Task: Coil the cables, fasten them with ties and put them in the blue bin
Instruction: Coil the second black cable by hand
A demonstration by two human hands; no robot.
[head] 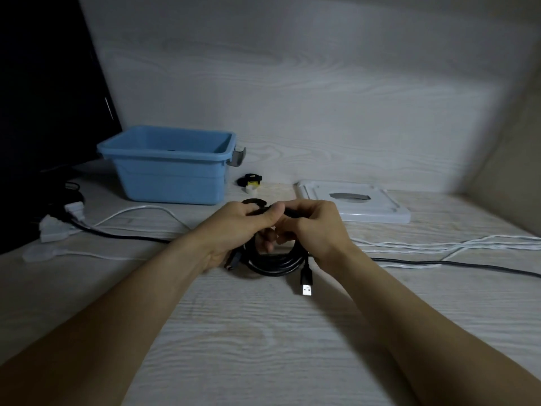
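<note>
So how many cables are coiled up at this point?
1: the black USB cable coil held between the left hand and right hand. The loose white cables and long black cable lie uncoiled on the wood-grain table. The blue plastic bin may hide more.

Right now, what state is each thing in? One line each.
Black USB cable: coiled, held by both hands, tie being wrapped.
Tie: black, not closed yet.
Left hand: grips the coil.
Right hand: pinches the tie end.
Blue bin: open, lid off.
White lid: flat on the table.
White cables: loose, uncoiled.
</note>
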